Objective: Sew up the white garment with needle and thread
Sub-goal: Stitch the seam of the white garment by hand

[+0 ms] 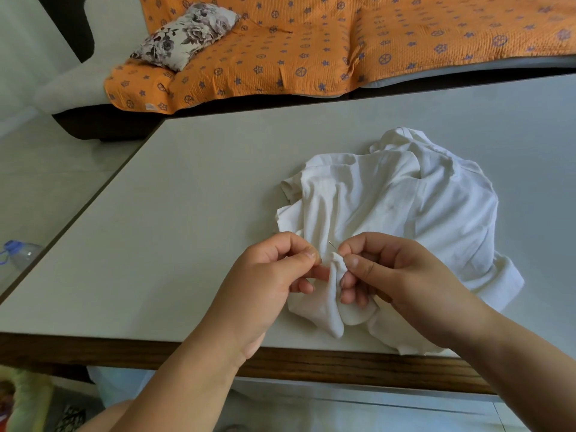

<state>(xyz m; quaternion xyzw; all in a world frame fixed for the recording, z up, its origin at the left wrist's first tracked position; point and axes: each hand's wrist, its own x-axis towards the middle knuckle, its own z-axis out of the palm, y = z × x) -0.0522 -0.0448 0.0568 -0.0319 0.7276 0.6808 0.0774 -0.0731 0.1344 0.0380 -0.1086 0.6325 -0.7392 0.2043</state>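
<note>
A crumpled white garment (396,207) lies on the grey table (187,213), spilling over its near edge. My left hand (274,275) pinches a raised fold of the cloth between thumb and forefinger. My right hand (389,269) pinches the same fold from the other side, and a thin needle (332,244) sticks up just above its fingertips. Both hands meet at the fold, near the table's front edge. No thread is visible.
The table has a dark wooden front rim (311,363). Behind it stands a sofa with an orange patterned cover (311,48) and a floral cushion (184,34). A plastic bottle with a blue cap (20,252) lies on the floor at left.
</note>
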